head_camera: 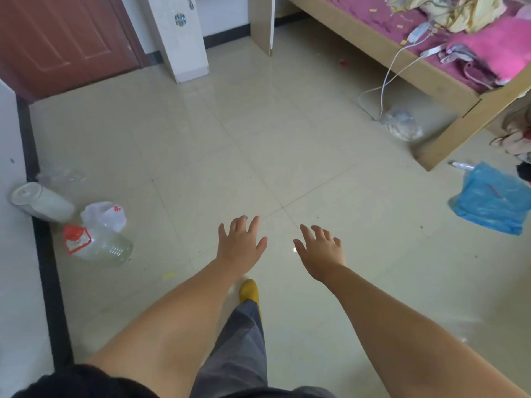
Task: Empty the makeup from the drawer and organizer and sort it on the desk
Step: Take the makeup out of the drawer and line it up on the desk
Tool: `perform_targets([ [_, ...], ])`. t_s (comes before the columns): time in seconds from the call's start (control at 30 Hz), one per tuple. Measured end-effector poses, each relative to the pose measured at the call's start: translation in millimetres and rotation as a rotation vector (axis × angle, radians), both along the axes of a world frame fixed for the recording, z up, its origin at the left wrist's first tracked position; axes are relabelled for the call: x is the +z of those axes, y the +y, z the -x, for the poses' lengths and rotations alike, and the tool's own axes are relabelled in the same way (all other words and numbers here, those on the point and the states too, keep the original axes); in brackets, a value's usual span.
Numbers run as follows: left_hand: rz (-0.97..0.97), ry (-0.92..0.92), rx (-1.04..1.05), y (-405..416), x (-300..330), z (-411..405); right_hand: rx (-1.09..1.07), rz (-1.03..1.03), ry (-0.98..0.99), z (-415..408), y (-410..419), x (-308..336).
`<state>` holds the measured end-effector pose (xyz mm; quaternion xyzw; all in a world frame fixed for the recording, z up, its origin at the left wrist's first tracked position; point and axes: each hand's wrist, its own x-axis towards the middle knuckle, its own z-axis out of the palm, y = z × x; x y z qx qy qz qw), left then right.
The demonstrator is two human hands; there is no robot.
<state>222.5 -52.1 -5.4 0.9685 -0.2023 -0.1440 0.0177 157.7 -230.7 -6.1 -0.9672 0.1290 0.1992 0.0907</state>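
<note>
Glossy tiled floor (258, 139), wooden bed (402, 53), empty hands

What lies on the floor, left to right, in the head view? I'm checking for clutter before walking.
White cylinder container → white plastic bag → clear jug with red cap → left hand → right hand → crumpled clear plastic → blue plastic bag.
</note>
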Motion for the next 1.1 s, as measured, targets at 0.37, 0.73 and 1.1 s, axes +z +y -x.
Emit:
perform_targets([
  [0.37,0.012,-0.016,-0.077,-63,27,-244,-0.070,0.021,-0.054,-231,-63,32],
  [0.73,0.023,-0.016,0.015,-194,21,-483,0.024,0.071,-0.078,-482,-208,29],
  [1.1,0.023,0.002,0.042,-315,25,-702,0.091,0.091,-0.051,-710,-329,33],
])
